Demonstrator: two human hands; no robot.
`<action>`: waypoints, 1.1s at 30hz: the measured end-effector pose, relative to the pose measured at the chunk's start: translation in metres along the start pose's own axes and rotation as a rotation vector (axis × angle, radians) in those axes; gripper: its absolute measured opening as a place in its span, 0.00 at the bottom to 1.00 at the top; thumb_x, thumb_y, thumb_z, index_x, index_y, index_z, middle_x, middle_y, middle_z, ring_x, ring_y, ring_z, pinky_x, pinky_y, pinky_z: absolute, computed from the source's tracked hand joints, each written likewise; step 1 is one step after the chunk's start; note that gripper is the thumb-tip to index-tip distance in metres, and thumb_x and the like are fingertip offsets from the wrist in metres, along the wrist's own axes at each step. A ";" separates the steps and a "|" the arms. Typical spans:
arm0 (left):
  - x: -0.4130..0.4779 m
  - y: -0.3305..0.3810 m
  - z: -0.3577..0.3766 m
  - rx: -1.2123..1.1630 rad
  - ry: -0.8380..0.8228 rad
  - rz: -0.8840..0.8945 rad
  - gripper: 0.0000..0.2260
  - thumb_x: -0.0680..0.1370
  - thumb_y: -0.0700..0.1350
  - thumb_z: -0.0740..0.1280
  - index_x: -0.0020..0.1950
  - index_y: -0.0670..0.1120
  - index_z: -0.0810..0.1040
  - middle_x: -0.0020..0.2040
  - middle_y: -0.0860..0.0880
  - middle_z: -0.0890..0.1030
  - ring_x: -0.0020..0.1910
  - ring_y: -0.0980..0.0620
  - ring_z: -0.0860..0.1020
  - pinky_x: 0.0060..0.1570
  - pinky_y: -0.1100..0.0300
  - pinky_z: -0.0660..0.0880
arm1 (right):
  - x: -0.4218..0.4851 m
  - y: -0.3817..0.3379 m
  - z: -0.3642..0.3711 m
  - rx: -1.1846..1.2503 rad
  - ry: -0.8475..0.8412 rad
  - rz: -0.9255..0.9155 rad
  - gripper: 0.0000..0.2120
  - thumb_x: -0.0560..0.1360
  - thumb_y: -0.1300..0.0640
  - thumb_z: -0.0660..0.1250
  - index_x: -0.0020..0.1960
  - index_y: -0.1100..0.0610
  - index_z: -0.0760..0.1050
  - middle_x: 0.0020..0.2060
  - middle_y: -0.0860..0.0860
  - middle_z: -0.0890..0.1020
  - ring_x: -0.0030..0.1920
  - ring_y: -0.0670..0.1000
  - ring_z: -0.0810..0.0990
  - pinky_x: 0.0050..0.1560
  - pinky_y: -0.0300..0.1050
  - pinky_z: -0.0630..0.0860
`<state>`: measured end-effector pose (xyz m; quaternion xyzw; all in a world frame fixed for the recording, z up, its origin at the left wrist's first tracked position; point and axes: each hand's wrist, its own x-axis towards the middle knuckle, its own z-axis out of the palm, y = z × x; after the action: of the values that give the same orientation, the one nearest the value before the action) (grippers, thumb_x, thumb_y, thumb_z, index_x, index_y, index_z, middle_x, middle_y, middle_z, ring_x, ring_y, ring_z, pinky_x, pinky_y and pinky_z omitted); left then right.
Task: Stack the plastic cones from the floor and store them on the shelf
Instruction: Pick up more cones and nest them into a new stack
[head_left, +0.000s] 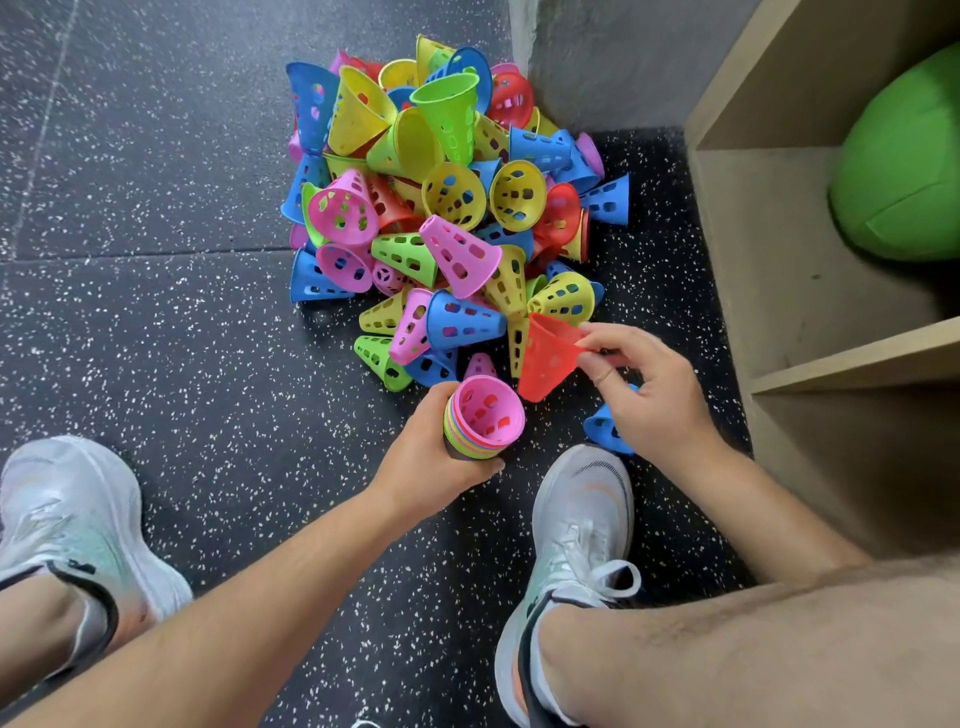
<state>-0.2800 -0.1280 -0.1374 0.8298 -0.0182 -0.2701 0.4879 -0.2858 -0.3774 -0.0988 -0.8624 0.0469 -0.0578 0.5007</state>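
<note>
Dark speckled floor (156, 338) fills left and bottom of frame. Wooden shelf (769, 249) along right edge, green ball (904, 166) in its upper compartment. Loose cone pile (447, 208), mixed colours, on floor at upper centre, beside shelf. White shoes lower left (67, 525) and lower centre (582, 525). Left grip (431, 457), centre, fingers curled round nested cone stack (485, 421), pink cone innermost, wide end up. Right grip (649, 395), right of stack, pinches rim of red cone (548, 358) at pile's near edge. Lone blue cone (602, 428) on floor under right grip, just beside shoe.

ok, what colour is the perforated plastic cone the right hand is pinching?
Red: the perforated plastic cone in the right hand, clearest in the head view.
</note>
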 end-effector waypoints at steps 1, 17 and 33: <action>0.001 0.002 0.002 -0.004 -0.003 -0.001 0.31 0.67 0.46 0.81 0.63 0.62 0.70 0.57 0.61 0.80 0.57 0.61 0.79 0.62 0.53 0.76 | -0.001 -0.004 0.003 0.027 0.007 -0.008 0.06 0.78 0.60 0.70 0.53 0.53 0.82 0.56 0.41 0.82 0.58 0.45 0.80 0.59 0.40 0.76; 0.016 0.018 0.023 0.014 -0.021 0.041 0.30 0.66 0.47 0.82 0.63 0.58 0.71 0.55 0.60 0.81 0.55 0.62 0.79 0.58 0.57 0.76 | -0.029 0.024 0.000 -0.076 -0.206 -0.089 0.13 0.76 0.60 0.70 0.60 0.53 0.81 0.59 0.44 0.82 0.63 0.46 0.78 0.63 0.43 0.74; 0.025 0.030 0.046 0.026 -0.080 0.099 0.32 0.66 0.47 0.82 0.65 0.58 0.72 0.57 0.61 0.80 0.55 0.65 0.78 0.54 0.67 0.73 | -0.034 0.080 -0.004 -0.560 -0.159 -0.065 0.19 0.76 0.55 0.68 0.64 0.61 0.79 0.64 0.53 0.79 0.60 0.57 0.76 0.61 0.57 0.76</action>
<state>-0.2727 -0.1876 -0.1413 0.8227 -0.0823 -0.2784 0.4888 -0.3215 -0.4161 -0.1682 -0.9699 -0.0060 0.0092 0.2431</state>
